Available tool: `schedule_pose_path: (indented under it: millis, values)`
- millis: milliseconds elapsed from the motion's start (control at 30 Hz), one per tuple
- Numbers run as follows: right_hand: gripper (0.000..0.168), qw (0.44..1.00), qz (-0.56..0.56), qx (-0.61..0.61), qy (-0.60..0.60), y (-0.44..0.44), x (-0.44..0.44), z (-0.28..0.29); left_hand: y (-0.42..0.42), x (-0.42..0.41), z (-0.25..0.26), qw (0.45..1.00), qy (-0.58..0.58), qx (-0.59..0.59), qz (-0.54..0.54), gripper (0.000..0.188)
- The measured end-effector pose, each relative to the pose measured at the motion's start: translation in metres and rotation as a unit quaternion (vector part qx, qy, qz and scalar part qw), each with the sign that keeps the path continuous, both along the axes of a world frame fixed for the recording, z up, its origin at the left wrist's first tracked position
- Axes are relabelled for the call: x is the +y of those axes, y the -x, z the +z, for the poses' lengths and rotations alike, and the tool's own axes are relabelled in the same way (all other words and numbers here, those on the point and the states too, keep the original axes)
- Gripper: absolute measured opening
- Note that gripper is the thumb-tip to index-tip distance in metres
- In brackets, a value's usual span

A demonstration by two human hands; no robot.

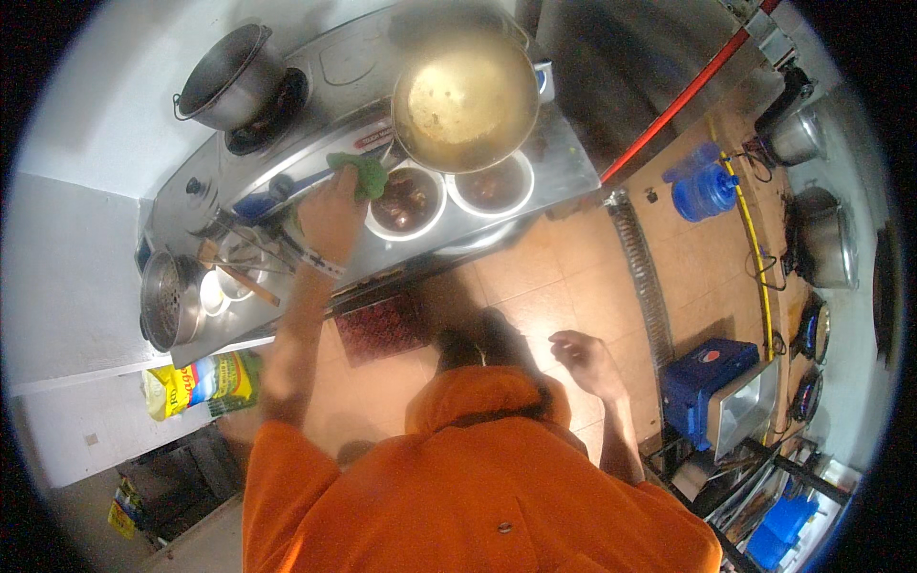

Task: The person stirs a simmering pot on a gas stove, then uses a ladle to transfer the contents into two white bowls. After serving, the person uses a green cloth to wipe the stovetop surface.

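Observation:
My left hand (334, 215) is closed on a green cloth (367, 176), beside the handle side of a large frying pan. The round metal pan (466, 100) holds a shallow layer of yellowish liquid and sits at the back of the steel stove. Just in front of it stand two white bowls with dark brown food in them, the left bowl (374, 227) close to my left hand and the right bowl (529, 193) under the pan's near edge. My right hand (586, 358) hangs over the tiled floor with its fingers loosely curled and nothing in it.
A dark cooking pot (233, 79) stands on the back left burner. At the counter's left end are a steel strainer pot (168, 301) and a wooden utensil (247, 285). A red mat (382, 326) lies on the floor. Farther right are a blue water jug (702, 192) and a blue cooler (706, 379).

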State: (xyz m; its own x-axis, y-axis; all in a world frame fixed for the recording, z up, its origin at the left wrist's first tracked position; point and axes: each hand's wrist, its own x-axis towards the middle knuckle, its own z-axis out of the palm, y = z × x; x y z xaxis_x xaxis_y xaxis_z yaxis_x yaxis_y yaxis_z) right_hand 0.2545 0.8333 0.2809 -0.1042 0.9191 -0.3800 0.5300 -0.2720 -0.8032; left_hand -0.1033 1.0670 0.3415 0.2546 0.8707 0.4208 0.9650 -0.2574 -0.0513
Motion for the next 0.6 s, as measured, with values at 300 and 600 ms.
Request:
schedule_pose_path:
  millis: [300, 600]
  values:
    - [0.022, 0.999, 0.007, 0.019, 0.027, -0.003, -0.002, -0.003, -0.004, -0.001, -0.011, 0.997, -0.057, -0.024, -0.044, 0.038]
    - [0.023, 0.999, 0.032, 0.016, 0.007, -0.002, 0.0, -0.002, -0.005, 0.0, -0.002, 0.997, -0.06, 0.003, -0.053, 0.04]
